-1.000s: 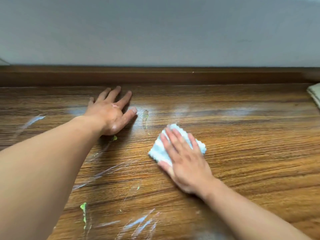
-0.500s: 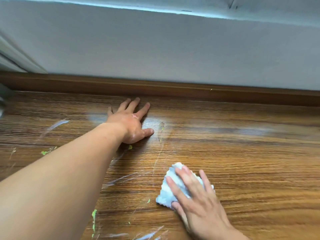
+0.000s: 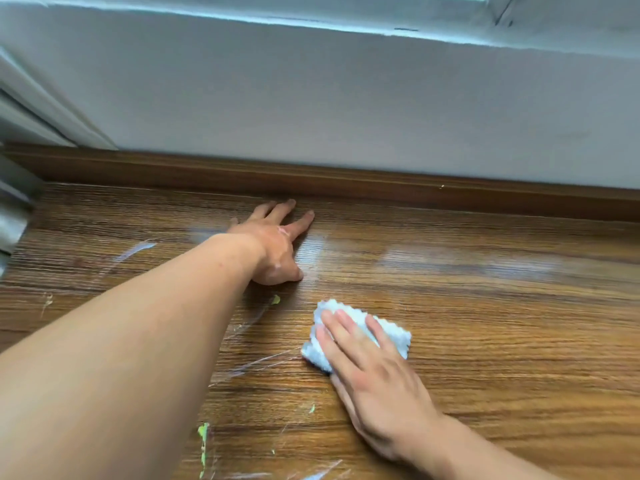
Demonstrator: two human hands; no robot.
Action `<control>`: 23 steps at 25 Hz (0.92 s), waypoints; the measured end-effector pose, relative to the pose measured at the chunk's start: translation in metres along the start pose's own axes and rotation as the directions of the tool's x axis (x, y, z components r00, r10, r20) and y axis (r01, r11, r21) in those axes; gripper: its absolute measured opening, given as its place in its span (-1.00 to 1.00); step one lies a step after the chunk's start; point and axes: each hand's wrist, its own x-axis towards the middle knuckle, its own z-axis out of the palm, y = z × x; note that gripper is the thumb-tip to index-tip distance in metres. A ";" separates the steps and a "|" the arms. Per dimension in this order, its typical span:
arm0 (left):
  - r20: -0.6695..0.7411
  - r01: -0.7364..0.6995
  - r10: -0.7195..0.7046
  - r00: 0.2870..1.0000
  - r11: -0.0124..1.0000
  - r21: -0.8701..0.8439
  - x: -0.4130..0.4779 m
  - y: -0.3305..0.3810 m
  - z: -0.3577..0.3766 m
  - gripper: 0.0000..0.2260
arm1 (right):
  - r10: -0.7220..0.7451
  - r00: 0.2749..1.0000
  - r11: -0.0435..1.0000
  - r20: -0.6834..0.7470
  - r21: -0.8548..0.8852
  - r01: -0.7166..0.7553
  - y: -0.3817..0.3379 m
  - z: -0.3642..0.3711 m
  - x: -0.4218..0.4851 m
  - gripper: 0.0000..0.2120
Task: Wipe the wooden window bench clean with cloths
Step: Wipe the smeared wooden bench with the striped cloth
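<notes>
The white cloth (image 3: 398,339) sits mid-table, folded small, with the right hand (image 3: 374,379) flat on top, fingers straight and slightly apart, pressing it into the wood. The left hand (image 3: 273,244) is planted further back, close to the wooden trim (image 3: 381,188) along the back edge, fingers fanned out on bare wood and holding nothing. Progress? The right side of the table (image 3: 485,306) looks glossy and free of marks. The left side doesn't: pale streaks (image 3: 135,251) and green flecks (image 3: 203,434) run toward the near edge. Partway, I'd say, with the left half to go.
</notes>
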 end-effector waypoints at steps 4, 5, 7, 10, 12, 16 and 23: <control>0.031 -0.024 0.023 0.999 1.000 0.019 0.007 -0.004 0.003 -0.07 | -0.122 0.986 0.991 0.110 -0.044 0.127 0.031 -0.007 -0.011 -0.36; 0.025 -0.028 0.027 0.999 0.999 0.017 0.009 -0.004 0.005 -0.06 | -0.031 0.995 0.999 0.094 -0.033 0.034 0.043 -0.010 0.021 -0.35; 0.006 -0.024 0.024 1.000 1.000 0.007 0.012 -0.009 0.008 -0.04 | 0.205 0.975 0.978 0.086 0.012 -0.207 0.064 -0.023 0.087 -0.29; 0.001 -0.011 0.011 1.000 1.000 0.015 0.015 -0.012 0.010 -0.02 | 0.221 0.975 0.974 0.024 0.049 -0.222 0.042 -0.007 0.082 -0.31; -0.001 -0.018 0.018 1.000 1.000 0.006 0.014 -0.012 0.011 -0.02 | 0.067 0.998 0.995 0.007 0.069 -0.067 -0.007 0.011 0.011 -0.40; -0.023 0.011 -0.011 1.000 0.999 -0.041 -0.003 0.001 -0.001 -0.09 | -0.005 0.995 0.899 -0.095 0.436 0.046 -0.027 0.011 -0.081 -0.55; -0.192 -0.195 0.037 0.981 0.142 -0.970 -0.110 0.130 0.046 -0.80 | 0.432 0.739 -0.743 0.516 0.669 -0.033 0.027 -0.087 -0.086 -0.57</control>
